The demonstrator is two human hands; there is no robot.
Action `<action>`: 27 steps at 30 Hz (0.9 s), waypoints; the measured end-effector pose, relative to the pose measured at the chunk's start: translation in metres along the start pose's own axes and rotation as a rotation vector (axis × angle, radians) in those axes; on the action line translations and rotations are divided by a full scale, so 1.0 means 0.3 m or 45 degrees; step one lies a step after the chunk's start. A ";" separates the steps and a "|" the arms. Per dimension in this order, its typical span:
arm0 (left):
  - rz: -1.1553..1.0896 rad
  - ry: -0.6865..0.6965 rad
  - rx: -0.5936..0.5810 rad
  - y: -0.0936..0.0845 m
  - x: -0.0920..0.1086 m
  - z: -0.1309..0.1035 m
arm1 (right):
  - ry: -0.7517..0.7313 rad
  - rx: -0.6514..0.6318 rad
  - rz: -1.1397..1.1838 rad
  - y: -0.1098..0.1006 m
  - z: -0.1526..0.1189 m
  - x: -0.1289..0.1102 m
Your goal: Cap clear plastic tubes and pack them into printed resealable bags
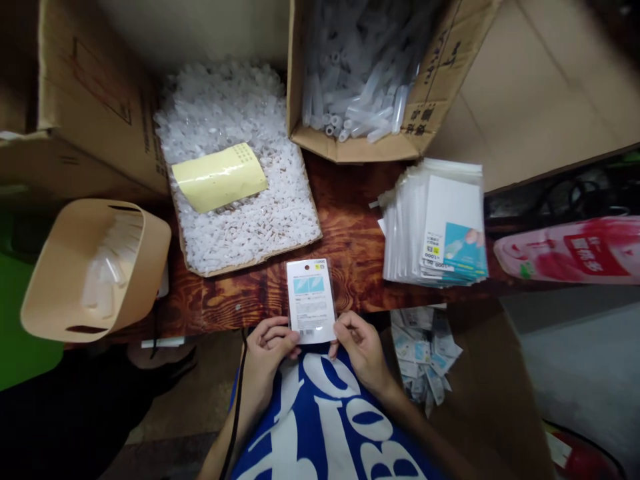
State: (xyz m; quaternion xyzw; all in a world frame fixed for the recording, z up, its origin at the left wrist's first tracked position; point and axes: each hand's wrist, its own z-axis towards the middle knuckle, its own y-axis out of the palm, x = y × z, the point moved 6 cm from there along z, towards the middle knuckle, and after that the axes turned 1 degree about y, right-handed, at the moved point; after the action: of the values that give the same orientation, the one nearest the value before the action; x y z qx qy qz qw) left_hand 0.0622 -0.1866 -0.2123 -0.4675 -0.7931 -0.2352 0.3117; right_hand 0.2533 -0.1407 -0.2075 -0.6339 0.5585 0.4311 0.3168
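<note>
Head view, left hand (269, 343), right hand (361, 345) pinching packaged card (311, 301) over wooden table (353, 250)

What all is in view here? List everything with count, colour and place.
packet: one, white with blue print, held at the table's near edge
packet stack: one stack, white and blue, table right
tray of caps: one, clear white pieces, table left-centre
yellow sheet: one, yellow, on the caps
tube box: one, brown cardboard with clear tubes, table rear
bin: one, beige, left of table
table: one, dark brown wood, centre
finished pile: one heap, white and blue, in a box lower right
pink bag: one, pink and red, far right
left hand: on the packet's lower left
right hand: on the packet's lower right
</note>
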 end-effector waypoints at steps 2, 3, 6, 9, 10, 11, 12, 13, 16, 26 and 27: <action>0.002 -0.016 -0.100 0.028 0.033 0.004 | -0.058 -0.094 0.013 0.012 0.017 -0.041; 0.001 -0.001 -0.121 0.040 0.053 0.008 | -0.083 -0.135 0.014 0.019 0.026 -0.062; 0.010 0.085 -0.122 0.064 0.116 0.022 | -0.131 -0.173 0.028 0.033 0.055 -0.127; -0.032 0.135 -0.132 0.088 0.169 0.036 | -0.130 -0.114 0.076 0.035 0.088 -0.173; -0.050 0.138 -0.147 0.098 0.182 0.040 | -0.118 -0.092 0.095 0.034 0.101 -0.180; -0.061 0.142 -0.162 0.108 0.195 0.044 | -0.101 -0.071 0.117 0.032 0.114 -0.184; -0.065 0.149 -0.177 0.117 0.206 0.049 | -0.076 -0.056 0.145 0.030 0.128 -0.184; -0.066 0.161 -0.184 0.124 0.216 0.054 | -0.046 -0.046 0.183 0.027 0.143 -0.181; -0.070 0.184 -0.182 0.136 0.240 0.075 | 0.057 -0.087 0.347 0.026 0.184 -0.174; 0.077 0.319 -0.198 0.153 0.277 0.121 | 0.124 -0.340 0.372 0.060 0.256 -0.209; 0.091 0.329 -0.187 0.152 0.279 0.122 | 0.117 -0.343 0.387 0.058 0.260 -0.208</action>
State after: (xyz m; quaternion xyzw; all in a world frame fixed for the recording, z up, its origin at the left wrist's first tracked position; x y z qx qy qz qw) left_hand 0.0618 -0.0919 -0.1742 -0.4829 -0.7097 -0.3396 0.3844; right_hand 0.2210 -0.0477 -0.1832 -0.5980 0.5989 0.5153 0.1349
